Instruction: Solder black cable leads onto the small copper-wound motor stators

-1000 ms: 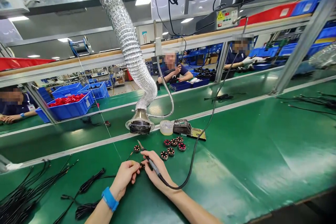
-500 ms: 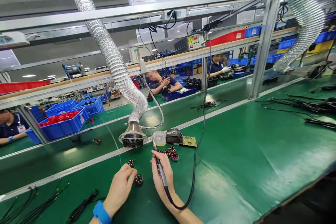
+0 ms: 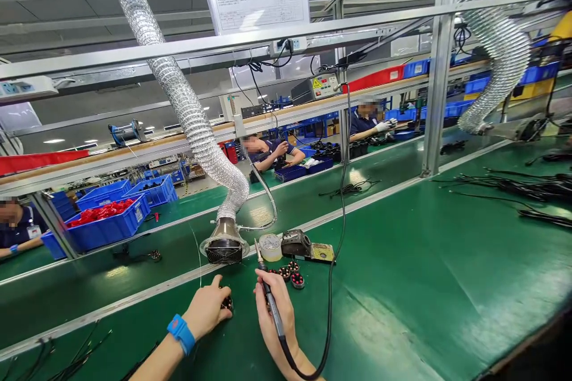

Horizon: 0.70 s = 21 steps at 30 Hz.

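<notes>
My right hand [image 3: 274, 306] is wrapped around a soldering iron [image 3: 273, 305], its tip pointing up and away and its cable looping down past my wrist. My left hand [image 3: 208, 309], with a blue wristband [image 3: 181, 333], has its thumb and fingers around a small round motor stator [image 3: 227, 303] with copper windings. Part of that stator is hidden by the fingers. More stators [image 3: 285, 274] are grouped just beyond my right hand, one with red windings [image 3: 297, 280]. A thin strand of solder wire [image 3: 200, 262] hangs down beyond my left hand.
A fume extractor inlet [image 3: 224, 249], a roll of clear tape [image 3: 270, 246] and a soldering iron stand [image 3: 296, 243] with a yellow sponge [image 3: 322, 252] stand ahead. Black cables [image 3: 504, 186] lie at right, others [image 3: 74, 360] at lower left. Co-workers sit beyond the metal frame [image 3: 435, 89].
My left hand has opened from a pinch beside the stators and moved its fingers around one. My right hand keeps holding the soldering iron. The camera view has tilted up slightly.
</notes>
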{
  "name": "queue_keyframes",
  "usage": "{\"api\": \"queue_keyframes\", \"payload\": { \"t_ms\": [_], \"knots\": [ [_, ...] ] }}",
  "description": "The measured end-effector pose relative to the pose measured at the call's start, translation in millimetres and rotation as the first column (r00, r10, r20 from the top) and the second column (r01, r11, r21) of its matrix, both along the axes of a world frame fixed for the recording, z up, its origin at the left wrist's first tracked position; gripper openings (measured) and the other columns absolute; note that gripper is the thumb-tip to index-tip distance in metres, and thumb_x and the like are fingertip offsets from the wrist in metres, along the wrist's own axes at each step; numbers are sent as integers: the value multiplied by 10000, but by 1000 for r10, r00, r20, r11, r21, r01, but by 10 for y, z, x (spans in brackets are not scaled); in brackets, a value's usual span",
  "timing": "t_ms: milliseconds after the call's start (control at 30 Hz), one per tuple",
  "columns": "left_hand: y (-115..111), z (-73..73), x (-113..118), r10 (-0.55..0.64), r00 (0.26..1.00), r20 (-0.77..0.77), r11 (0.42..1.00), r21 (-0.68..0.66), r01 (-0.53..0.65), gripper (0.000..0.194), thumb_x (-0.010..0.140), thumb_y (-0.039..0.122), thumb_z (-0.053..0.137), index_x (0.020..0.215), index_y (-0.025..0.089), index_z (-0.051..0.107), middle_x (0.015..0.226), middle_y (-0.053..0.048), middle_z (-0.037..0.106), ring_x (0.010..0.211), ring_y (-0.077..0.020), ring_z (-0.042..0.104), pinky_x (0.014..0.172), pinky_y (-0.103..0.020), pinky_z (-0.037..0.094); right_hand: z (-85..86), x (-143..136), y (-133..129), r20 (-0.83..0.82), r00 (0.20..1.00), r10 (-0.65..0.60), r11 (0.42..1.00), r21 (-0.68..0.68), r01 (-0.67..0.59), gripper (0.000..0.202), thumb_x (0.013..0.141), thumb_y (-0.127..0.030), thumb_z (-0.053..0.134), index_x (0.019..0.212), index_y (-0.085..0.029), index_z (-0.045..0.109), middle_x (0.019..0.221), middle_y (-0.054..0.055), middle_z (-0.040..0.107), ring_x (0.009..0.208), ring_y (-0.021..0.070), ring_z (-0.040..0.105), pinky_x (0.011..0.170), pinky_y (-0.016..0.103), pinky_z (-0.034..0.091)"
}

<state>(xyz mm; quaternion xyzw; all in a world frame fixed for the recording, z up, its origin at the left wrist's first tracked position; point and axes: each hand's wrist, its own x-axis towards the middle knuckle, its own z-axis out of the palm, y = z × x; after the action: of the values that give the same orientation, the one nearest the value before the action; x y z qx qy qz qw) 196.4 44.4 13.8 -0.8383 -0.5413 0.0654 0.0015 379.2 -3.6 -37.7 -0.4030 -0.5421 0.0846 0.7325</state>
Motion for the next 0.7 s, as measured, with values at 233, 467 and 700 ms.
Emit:
{"api": "queue_keyframes", "payload": {
  "t_ms": [233, 467, 700],
  "knots": [
    [122, 51, -62, -9, 998, 59, 994, -106, 15, 380, 805, 420, 696, 1159, 288, 663, 1087, -86, 658, 985, -307, 665, 804, -352, 477, 40, 17, -60, 21, 1000, 7, 1000, -19, -7, 247, 1005, -192, 468, 1192, -241, 623, 1043, 86, 626, 909, 192, 654, 808, 327, 566],
    [284, -23, -307, 40, 992, 118, 996, -88, -29, 358, 771, 423, 721, 1099, 283, 691, 1075, -68, 654, 963, -269, 657, 797, -317, 458, 21, 20, -61, 25, 1000, 9, 1000, -18, -9, 271, 998, -186, 479, 1224, -249, 616, 1065, 95, 625, 899, 197, 663, 790, 326, 579],
    [1041, 135, -905, 275, 960, 52, 959, 57, -278, 367, 796, 393, 699, 1137, 260, 680, 1076, -87, 681, 995, -272, 669, 819, -314, 466, -107, -66, 44, 92, 995, -47, 999, 6, 47, 328, 984, -157, 486, 1270, -268, 598, 1061, 98, 593, 917, 202, 668, 764, 315, 589]
  ]
}}
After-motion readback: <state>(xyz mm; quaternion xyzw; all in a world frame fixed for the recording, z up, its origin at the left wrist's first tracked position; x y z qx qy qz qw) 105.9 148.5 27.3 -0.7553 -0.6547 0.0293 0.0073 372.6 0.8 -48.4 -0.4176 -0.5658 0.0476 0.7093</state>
